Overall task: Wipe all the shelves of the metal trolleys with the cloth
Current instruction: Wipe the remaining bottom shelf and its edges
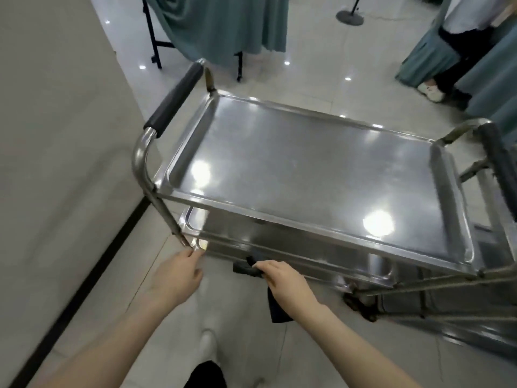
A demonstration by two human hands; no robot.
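Observation:
A stainless steel trolley [156, 141] with black-padded handles stands in front of me. Its top shelf [307, 163] is bare and shiny, and lower shelves [279, 242] show beneath it. My right hand [285, 284] holds a dark cloth [246, 268] against the front edge of a lower shelf, with part of the cloth hanging down below my wrist. My left hand [179, 273] is at the lower left corner of the trolley, fingertips touching the shelf corner by the leg. It is blurred.
A grey wall [56, 163] with a black skirting runs close on the left. A second trolley [498, 163] stands at the right. Tables draped in green cloth [223, 23] and a person's legs [447, 74] stand behind on the tiled floor.

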